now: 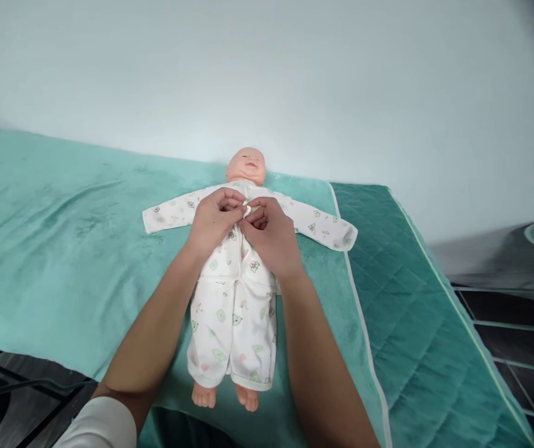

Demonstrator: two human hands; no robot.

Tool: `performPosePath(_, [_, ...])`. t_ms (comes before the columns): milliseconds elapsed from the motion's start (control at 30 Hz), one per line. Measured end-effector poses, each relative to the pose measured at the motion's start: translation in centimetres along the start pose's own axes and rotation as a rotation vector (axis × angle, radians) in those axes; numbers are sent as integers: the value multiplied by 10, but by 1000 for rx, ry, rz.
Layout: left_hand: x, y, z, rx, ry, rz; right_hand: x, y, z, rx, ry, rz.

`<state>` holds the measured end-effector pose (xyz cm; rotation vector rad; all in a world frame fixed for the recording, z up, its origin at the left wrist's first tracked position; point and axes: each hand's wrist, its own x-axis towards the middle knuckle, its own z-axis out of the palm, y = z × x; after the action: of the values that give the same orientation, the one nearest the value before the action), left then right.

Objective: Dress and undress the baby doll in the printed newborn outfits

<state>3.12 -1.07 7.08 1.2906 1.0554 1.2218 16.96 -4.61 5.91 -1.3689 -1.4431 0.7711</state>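
Observation:
A baby doll lies on its back, head toward the wall and bare feet toward me. It wears a white printed long-sleeved shirt and matching trousers. Over the chest, my left hand pinches one side of the shirt's front opening. Facing it, my right hand pinches the other side, and the fingertips of both hands nearly meet. A small fold of white cloth shows between them. Any fastener there is too small to make out. Both sleeves are spread out sideways.
A light green blanket with a white edge lies over a darker quilted cover on the bed. A pale wall stands behind the doll's head. Dark floor and a metal frame show at the lower left, dark tiles at the right.

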Motion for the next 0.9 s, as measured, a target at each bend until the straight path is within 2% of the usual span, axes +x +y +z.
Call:
performPosePath(367, [1,-6,-3,-73,-31,60,0,3,2,95,46,8])
performPosePath(567, [5,-10,-6,-145,-51,97,1,5,3,107,24,-21])
performPosePath(900, [5,-7,-6,-255,-66,33,-1,1,3,-35,-18,-45])
